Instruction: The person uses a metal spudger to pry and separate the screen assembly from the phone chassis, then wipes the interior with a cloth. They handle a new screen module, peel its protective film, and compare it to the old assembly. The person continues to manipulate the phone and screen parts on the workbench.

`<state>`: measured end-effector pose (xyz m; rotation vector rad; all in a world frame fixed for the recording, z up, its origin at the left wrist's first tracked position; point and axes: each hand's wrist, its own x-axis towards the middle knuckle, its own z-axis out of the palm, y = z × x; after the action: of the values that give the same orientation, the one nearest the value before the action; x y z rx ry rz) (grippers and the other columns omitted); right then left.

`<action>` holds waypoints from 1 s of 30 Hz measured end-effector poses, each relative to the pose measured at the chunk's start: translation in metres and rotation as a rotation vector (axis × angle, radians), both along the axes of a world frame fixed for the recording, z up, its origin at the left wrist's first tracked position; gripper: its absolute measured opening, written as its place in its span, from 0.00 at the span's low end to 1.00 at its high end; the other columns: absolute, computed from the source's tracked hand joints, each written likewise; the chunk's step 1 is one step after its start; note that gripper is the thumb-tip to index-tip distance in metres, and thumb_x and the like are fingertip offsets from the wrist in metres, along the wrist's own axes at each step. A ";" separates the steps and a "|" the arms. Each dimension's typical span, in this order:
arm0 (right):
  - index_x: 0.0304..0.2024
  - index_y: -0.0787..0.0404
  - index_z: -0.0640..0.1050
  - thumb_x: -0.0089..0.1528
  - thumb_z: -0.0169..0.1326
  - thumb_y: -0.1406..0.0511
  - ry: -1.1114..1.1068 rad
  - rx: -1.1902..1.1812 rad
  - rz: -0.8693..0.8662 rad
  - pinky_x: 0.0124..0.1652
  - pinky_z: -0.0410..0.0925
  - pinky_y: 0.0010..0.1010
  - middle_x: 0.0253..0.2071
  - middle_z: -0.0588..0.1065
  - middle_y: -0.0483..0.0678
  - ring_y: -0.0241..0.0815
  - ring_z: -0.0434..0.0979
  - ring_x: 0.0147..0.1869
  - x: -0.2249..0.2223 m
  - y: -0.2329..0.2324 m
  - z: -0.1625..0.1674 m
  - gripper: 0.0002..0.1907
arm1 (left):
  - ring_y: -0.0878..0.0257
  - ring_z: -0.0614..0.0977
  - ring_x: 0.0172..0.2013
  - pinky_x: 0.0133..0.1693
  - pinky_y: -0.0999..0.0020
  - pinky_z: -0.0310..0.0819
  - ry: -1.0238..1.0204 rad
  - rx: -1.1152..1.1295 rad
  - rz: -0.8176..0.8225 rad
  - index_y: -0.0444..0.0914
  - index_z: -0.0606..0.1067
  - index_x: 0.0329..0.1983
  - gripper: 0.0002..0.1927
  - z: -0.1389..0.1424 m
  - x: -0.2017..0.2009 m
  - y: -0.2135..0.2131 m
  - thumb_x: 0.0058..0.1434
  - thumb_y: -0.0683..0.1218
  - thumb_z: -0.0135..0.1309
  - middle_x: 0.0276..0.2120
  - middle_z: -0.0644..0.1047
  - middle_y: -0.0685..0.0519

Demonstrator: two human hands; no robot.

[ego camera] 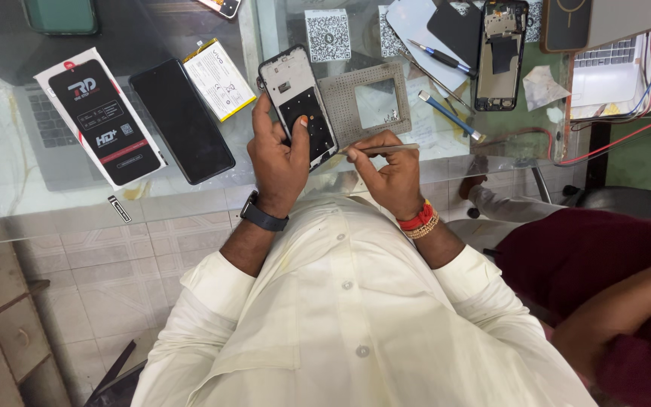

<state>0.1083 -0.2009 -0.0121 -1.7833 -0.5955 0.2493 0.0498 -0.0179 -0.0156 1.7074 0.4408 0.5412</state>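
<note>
Phone frame (298,105) w/ its back off sits in your left hand (279,154), held tilted over the near edge of the glass table (9,181); fingers wrap the frame's left side, thumb pressed on the dark lower part. Your right hand (392,175) is closed in a pinch on metal tweezers (380,149), which lie roughly level w/ the tip toward the frame's lower right corner, just beside it; can't tell if the tip touches.

Largest to smallest around you: the table carries everything, w/ a laptop visible under the glass at left. Another person's dark red sleeve (604,264) comes in at the right edge, well apart from your hands. Black-and-white flat box (102,117) lies at left, a black phone screen (181,120) just beside it on its right, then a white battery (220,79) touching or nearly touching the screen's upper right. A grey perforated square mat w/ a cut-out window (363,102) lies just behind the frame, partly under it. A second opened phone (501,54) lies farther back at right, near a blue-handled tool (450,114) and a pen (441,56). Black watch (262,215) on your left wrist, red and bead bands (420,221) on your right.
</note>
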 end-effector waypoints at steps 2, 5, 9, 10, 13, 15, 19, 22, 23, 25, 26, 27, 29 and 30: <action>0.39 0.69 0.78 0.66 0.61 0.72 -0.009 0.017 -0.005 0.39 0.75 0.24 0.36 0.82 0.50 0.36 0.83 0.39 0.001 0.000 0.000 0.04 | 0.65 0.87 0.39 0.40 0.74 0.80 -0.027 0.002 0.004 0.27 0.54 0.73 0.30 0.001 0.000 0.000 0.72 0.36 0.52 0.40 0.85 0.43; 0.38 0.69 0.80 0.66 0.61 0.73 -0.082 0.010 0.015 0.40 0.75 0.25 0.37 0.81 0.52 0.37 0.83 0.40 0.001 -0.001 0.000 0.03 | 0.65 0.86 0.37 0.38 0.74 0.79 -0.017 0.020 0.019 0.26 0.55 0.72 0.30 0.001 0.000 -0.001 0.71 0.36 0.52 0.39 0.84 0.43; 0.39 0.69 0.79 0.66 0.60 0.73 -0.057 0.008 0.021 0.41 0.75 0.26 0.37 0.82 0.52 0.37 0.83 0.40 -0.001 0.000 0.000 0.02 | 0.64 0.87 0.42 0.42 0.72 0.81 -0.070 0.040 0.018 0.26 0.55 0.72 0.30 -0.001 0.001 -0.001 0.72 0.35 0.52 0.43 0.84 0.42; 0.39 0.69 0.79 0.66 0.60 0.73 -0.047 0.016 0.015 0.41 0.75 0.25 0.38 0.82 0.52 0.37 0.83 0.40 -0.001 0.000 0.000 0.02 | 0.64 0.87 0.42 0.42 0.72 0.81 -0.063 0.055 0.022 0.26 0.55 0.72 0.30 -0.001 0.001 -0.001 0.72 0.35 0.52 0.43 0.84 0.42; 0.39 0.68 0.78 0.67 0.59 0.73 -0.037 0.038 0.002 0.41 0.75 0.25 0.39 0.82 0.52 0.36 0.83 0.41 -0.003 0.001 0.000 0.02 | 0.64 0.87 0.41 0.41 0.72 0.81 -0.042 0.035 0.029 0.26 0.55 0.72 0.30 -0.001 0.002 -0.002 0.71 0.35 0.53 0.43 0.84 0.42; 0.39 0.68 0.78 0.66 0.60 0.73 -0.066 0.042 -0.011 0.41 0.76 0.25 0.39 0.82 0.52 0.36 0.83 0.41 -0.003 0.001 0.000 0.03 | 0.64 0.87 0.40 0.40 0.72 0.81 -0.032 0.021 0.028 0.26 0.55 0.72 0.30 -0.001 0.001 -0.001 0.71 0.35 0.53 0.42 0.84 0.42; 0.39 0.69 0.79 0.66 0.60 0.73 -0.033 0.013 0.007 0.40 0.75 0.25 0.38 0.82 0.52 0.36 0.83 0.40 -0.003 0.000 -0.002 0.03 | 0.63 0.88 0.41 0.42 0.72 0.81 -0.042 0.030 0.018 0.26 0.55 0.73 0.30 -0.001 0.001 -0.001 0.71 0.35 0.52 0.42 0.85 0.42; 0.39 0.69 0.77 0.66 0.60 0.73 0.044 0.079 -0.031 0.41 0.75 0.26 0.38 0.82 0.50 0.35 0.83 0.41 -0.002 0.001 -0.003 0.04 | 0.63 0.88 0.41 0.42 0.72 0.81 -0.052 0.045 0.031 0.27 0.56 0.73 0.30 -0.002 0.001 -0.001 0.71 0.35 0.52 0.43 0.84 0.42; 0.40 0.68 0.76 0.66 0.60 0.72 0.124 0.169 -0.055 0.42 0.77 0.26 0.39 0.82 0.50 0.34 0.84 0.42 -0.001 0.000 -0.003 0.05 | 0.63 0.88 0.41 0.42 0.72 0.81 -0.053 0.054 0.040 0.27 0.56 0.72 0.30 -0.002 0.002 -0.001 0.70 0.35 0.53 0.43 0.84 0.42; 0.41 0.67 0.75 0.67 0.59 0.72 0.164 0.233 -0.091 0.44 0.78 0.27 0.41 0.81 0.49 0.34 0.84 0.44 0.001 -0.001 0.000 0.05 | 0.63 0.88 0.41 0.42 0.72 0.81 -0.054 0.039 0.035 0.27 0.56 0.72 0.30 -0.002 0.002 -0.001 0.71 0.35 0.53 0.42 0.85 0.42; 0.42 0.67 0.75 0.67 0.59 0.72 0.119 0.210 -0.103 0.44 0.77 0.28 0.42 0.81 0.50 0.35 0.84 0.44 0.002 -0.002 0.002 0.05 | 0.63 0.88 0.41 0.42 0.72 0.81 -0.058 0.033 0.031 0.27 0.56 0.72 0.30 -0.002 0.003 0.000 0.71 0.35 0.53 0.42 0.85 0.43; 0.42 0.67 0.76 0.67 0.59 0.72 0.074 0.187 -0.115 0.45 0.77 0.29 0.42 0.81 0.50 0.37 0.84 0.45 0.004 -0.004 0.005 0.05 | 0.64 0.87 0.40 0.41 0.73 0.81 -0.043 0.028 0.031 0.27 0.56 0.72 0.30 -0.002 0.003 0.000 0.70 0.35 0.53 0.41 0.85 0.43; 0.41 0.65 0.77 0.64 0.63 0.74 -0.318 -0.010 -0.072 0.43 0.74 0.32 0.42 0.81 0.52 0.43 0.84 0.46 0.008 -0.011 0.013 0.06 | 0.65 0.87 0.37 0.38 0.74 0.79 -0.015 0.018 0.027 0.26 0.56 0.71 0.30 -0.002 0.003 0.002 0.70 0.35 0.53 0.39 0.85 0.44; 0.40 0.64 0.78 0.63 0.64 0.74 -0.512 -0.113 -0.053 0.43 0.73 0.34 0.42 0.81 0.52 0.46 0.84 0.46 0.009 -0.014 0.017 0.08 | 0.65 0.86 0.37 0.38 0.74 0.79 -0.022 0.015 0.024 0.26 0.56 0.71 0.30 -0.002 0.003 0.003 0.70 0.35 0.53 0.39 0.85 0.44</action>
<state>0.1177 -0.2148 0.0052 -1.9795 -0.9055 -0.2249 0.0523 -0.0150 -0.0180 1.7111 0.4434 0.5817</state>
